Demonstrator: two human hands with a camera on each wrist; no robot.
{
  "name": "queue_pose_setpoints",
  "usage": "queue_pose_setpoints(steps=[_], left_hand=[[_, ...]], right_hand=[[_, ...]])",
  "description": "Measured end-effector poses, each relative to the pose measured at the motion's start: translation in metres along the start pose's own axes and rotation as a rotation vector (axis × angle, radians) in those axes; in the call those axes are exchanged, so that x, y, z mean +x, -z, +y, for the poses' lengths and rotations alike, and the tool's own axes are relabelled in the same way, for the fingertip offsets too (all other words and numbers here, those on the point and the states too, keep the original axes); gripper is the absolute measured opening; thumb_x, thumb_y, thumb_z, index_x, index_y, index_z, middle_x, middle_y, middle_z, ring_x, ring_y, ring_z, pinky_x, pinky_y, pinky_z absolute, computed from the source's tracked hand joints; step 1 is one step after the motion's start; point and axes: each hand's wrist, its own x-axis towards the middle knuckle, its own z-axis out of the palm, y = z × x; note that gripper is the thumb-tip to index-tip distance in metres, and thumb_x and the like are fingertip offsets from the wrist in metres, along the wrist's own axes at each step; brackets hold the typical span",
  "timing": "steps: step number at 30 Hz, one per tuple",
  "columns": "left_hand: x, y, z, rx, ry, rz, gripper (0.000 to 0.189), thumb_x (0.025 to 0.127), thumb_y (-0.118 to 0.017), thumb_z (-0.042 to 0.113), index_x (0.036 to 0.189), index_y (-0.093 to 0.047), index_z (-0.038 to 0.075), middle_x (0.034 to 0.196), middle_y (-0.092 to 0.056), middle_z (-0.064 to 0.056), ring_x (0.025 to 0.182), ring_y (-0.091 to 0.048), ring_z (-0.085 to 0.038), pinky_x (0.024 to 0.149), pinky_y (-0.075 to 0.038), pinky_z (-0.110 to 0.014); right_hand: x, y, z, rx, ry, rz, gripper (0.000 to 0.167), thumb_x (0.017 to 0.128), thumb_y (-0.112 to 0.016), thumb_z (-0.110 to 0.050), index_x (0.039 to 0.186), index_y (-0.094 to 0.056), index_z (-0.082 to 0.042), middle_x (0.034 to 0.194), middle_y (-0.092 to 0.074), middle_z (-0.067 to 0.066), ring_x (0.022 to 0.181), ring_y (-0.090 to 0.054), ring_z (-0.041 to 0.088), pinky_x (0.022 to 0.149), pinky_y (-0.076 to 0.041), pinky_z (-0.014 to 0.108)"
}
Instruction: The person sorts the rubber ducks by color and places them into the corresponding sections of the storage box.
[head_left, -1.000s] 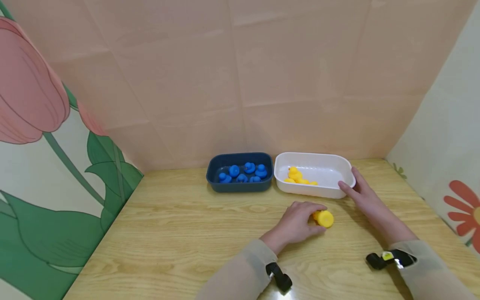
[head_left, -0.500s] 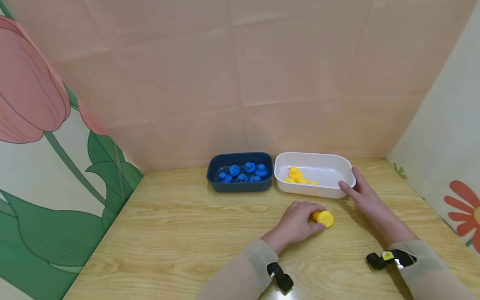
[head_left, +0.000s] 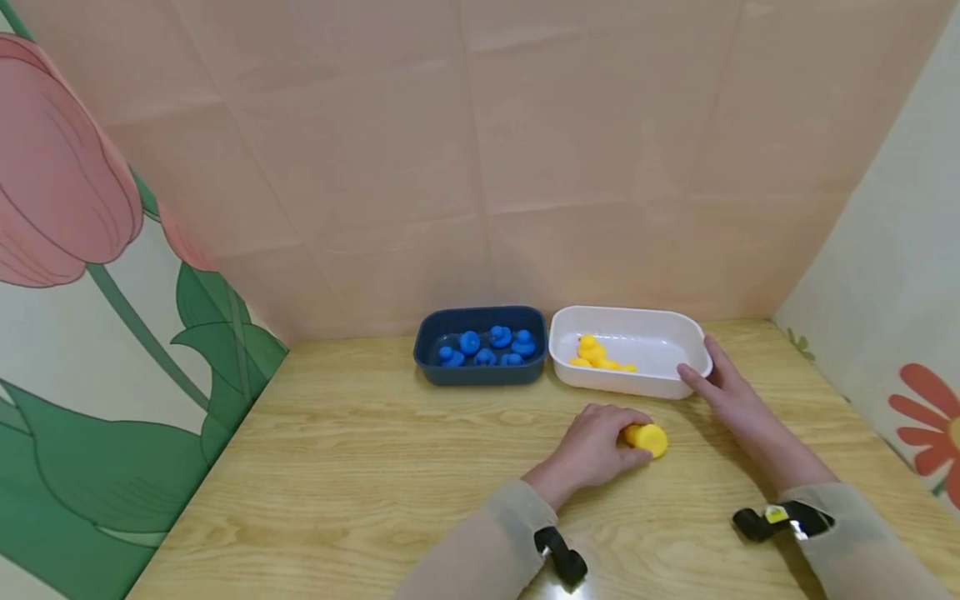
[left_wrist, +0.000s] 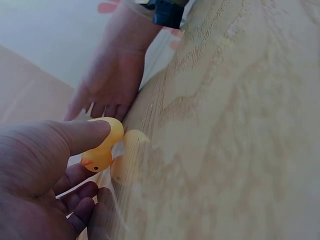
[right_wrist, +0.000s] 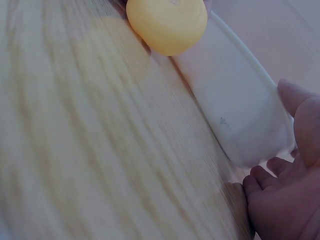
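Observation:
My left hand (head_left: 592, 446) pinches a yellow rubber duck (head_left: 649, 439) low over the table, in front of the white tub. The duck lies on its side, its flat base facing right; the left wrist view shows its orange beak and eye beside my thumb (left_wrist: 85, 136). At the right end of the white tub (head_left: 626, 383), my right hand (head_left: 723, 387) holds the corner, thumb at the front rim and fingers around the outside. Several yellow ducks (head_left: 591, 350) lie in the left part of that tub.
A dark blue tub (head_left: 480, 375) with several blue ducks (head_left: 500, 337) stands left of the white one, close beside it. Both are near the back of the wooden table (head_left: 337, 467), before a pink-beige covered wall (head_left: 480, 167). Flower-patterned panels (head_left: 862, 275) flank both sides.

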Motion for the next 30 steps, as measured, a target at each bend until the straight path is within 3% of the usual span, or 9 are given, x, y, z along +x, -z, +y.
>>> queue_pose_setpoints(steps=[17,26,30], left_hand=[[-0.002,0.008,0.001,-0.020,-0.006,0.036,0.043,0.101,-0.084,0.041,0.141,-0.075,0.029,0.131,-0.072,0.021,0.118,-0.058,-0.002,0.107,-0.042,-0.018],[0.000,0.028,0.005,-0.014,0.015,0.096,0.041,0.100,-0.085,0.040,0.139,-0.076,0.028,0.134,-0.071,0.019,0.122,-0.060,-0.005,0.110,-0.045,-0.022],[0.003,0.040,0.006,-0.058,0.060,0.124,0.042,0.100,-0.085,0.040,0.139,-0.076,0.030,0.137,-0.070,0.019,0.124,-0.059,-0.007,0.108,-0.049,-0.026]], right_hand=[[-0.001,0.000,0.003,-0.002,-0.008,0.000,0.098,0.116,-0.050,-0.053,0.172,0.023,-0.021,0.179,0.016,0.024,0.163,0.005,0.056,0.126,-0.001,0.074],[0.000,-0.001,0.004,-0.006,0.005,0.012,0.097,0.117,-0.050,-0.050,0.173,0.022,-0.016,0.179,0.015,0.027,0.163,0.003,0.057,0.127,-0.002,0.071],[0.001,-0.001,0.005,-0.013,-0.003,0.011,0.097,0.117,-0.050,-0.052,0.172,0.022,-0.016,0.178,0.016,0.027,0.163,0.005,0.057,0.127,-0.001,0.072]])
